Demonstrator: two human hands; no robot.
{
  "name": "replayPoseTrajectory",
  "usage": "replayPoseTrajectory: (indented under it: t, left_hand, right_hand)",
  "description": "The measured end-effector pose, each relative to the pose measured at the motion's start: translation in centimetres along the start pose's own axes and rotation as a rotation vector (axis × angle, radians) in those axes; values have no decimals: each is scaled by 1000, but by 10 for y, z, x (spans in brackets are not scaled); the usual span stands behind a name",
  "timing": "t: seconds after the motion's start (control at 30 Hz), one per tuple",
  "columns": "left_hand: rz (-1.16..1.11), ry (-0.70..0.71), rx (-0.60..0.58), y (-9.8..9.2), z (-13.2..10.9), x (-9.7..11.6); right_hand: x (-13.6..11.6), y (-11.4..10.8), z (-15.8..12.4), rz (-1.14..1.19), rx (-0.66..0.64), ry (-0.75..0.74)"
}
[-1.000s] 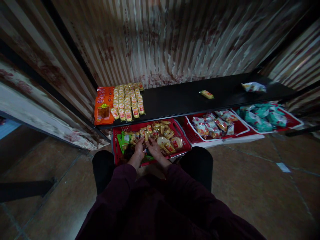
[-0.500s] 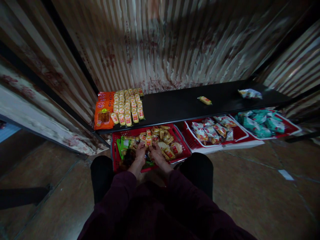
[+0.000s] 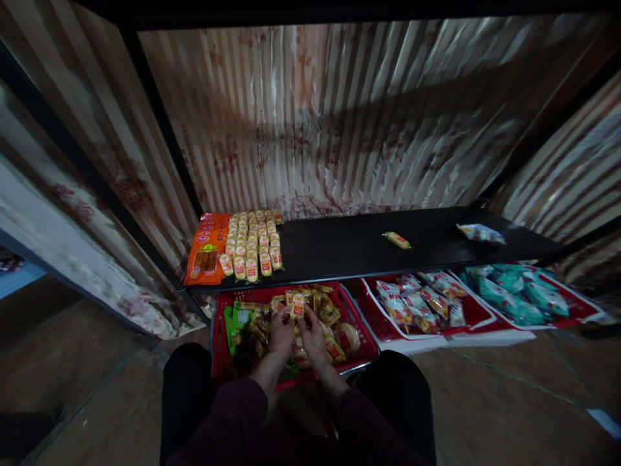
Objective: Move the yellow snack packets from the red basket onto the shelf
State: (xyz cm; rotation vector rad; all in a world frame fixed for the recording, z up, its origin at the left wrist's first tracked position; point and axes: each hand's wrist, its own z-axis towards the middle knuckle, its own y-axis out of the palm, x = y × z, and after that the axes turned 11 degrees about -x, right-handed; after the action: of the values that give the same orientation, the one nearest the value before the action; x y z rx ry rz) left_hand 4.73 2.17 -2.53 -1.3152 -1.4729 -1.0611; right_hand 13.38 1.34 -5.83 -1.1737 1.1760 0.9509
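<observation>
My left hand [image 3: 281, 331] and my right hand [image 3: 313, 335] are together over a red basket [image 3: 221, 336] full of small yellow snack packets. Both hands have their fingers closed around a bunch of yellow packets [image 3: 297, 304], held upright just above the basket's contents. Above the basket runs a black shelf [image 3: 359, 243]. At the shelf's left end lie rows of the same yellow packets [image 3: 252, 246] beside a stack of orange packs [image 3: 206, 249].
A lone yellow packet [image 3: 398, 240] and a pale wrapped packet [image 3: 478, 232] lie further right on the shelf. Two more red baskets hold red-white packets [image 3: 422, 301] and teal packets [image 3: 514, 292]. Corrugated panels form the back wall. Brown tiled floor surrounds my knees.
My head has tilted up, so everything sits lower in view. My hands have gathered packets and lifted them slightly towards the shelf edge.
</observation>
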Motion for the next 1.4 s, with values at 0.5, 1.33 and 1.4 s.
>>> replayPoseTrajectory:
  t: [0.5, 1.33, 1.4]
  left_hand:
    - [149, 160, 5, 11, 26, 39]
    - [270, 113, 20, 31, 74, 104]
    - [282, 116, 31, 34, 86, 107]
  right_hand:
    - [-41, -6, 43, -51, -15, -152]
    - [-59, -8, 128, -59, -31, -163]
    - [-62, -7, 142, -56, -29, -162]
